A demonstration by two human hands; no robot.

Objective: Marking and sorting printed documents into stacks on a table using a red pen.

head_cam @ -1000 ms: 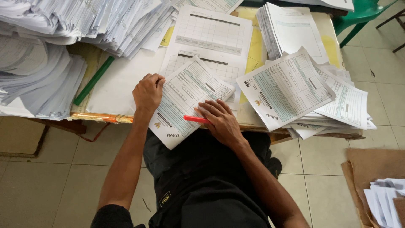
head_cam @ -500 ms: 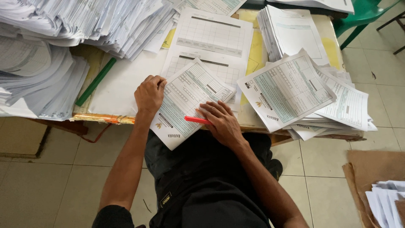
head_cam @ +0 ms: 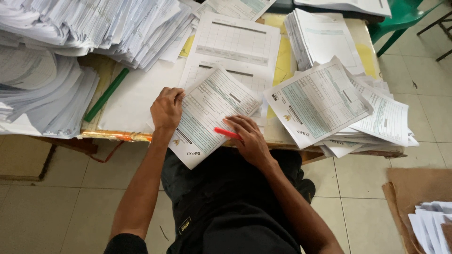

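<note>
Tiled floor, counter (head_cam: 136, 96) heaped with paper stacks. Form (head_cam: 207, 113) overhangs the near edge; left hand (head_cam: 165, 109) fingers curl on its edge to pin it, right hand (head_cam: 248, 136) grips a red pen (head_cam: 227, 133) over it.

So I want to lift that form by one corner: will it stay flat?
Probably not. The form looks like a thin paper sheet overhanging the table, so it would likely droop. It seems light; the left hand and right hand pin it.
</note>
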